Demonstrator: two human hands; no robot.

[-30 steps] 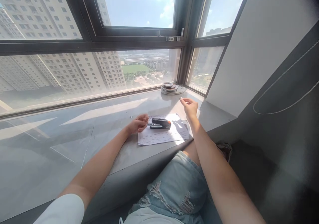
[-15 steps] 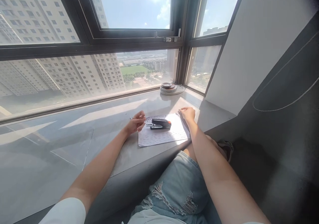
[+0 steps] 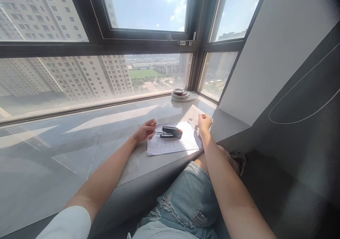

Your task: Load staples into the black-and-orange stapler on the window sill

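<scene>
A black stapler (image 3: pixel 172 132) with an orange-red spot at its right end lies on printed sheets of paper (image 3: pixel 174 147). A thin silver part sticks out of its left end. My left hand (image 3: pixel 147 130) is beside that end, its fingers curled together; whatever is between them is hidden. Behind this hand shows the tip of a thin pale stick (image 3: pixel 140 124). Right of the papers, my right hand (image 3: pixel 205 123) is closed with fingertips pinched, and I cannot make out what they hold. Small metallic strips (image 3: pixel 190 119) lie on the sill just left of it.
The grey window sill (image 3: pixel 111 154) runs along dark-framed windows. A stack of small plates (image 3: pixel 180 94) stands in the far corner. A white wall (image 3: pixel 244 65) slopes on the right, with a beaded cord (image 3: pixel 289 123) hanging beside it. My knees are below the sill's edge.
My right hand has moved right, off the papers' upper right corner, uncovering small metallic strips. The left hand and the stapler are almost unmoved.
</scene>
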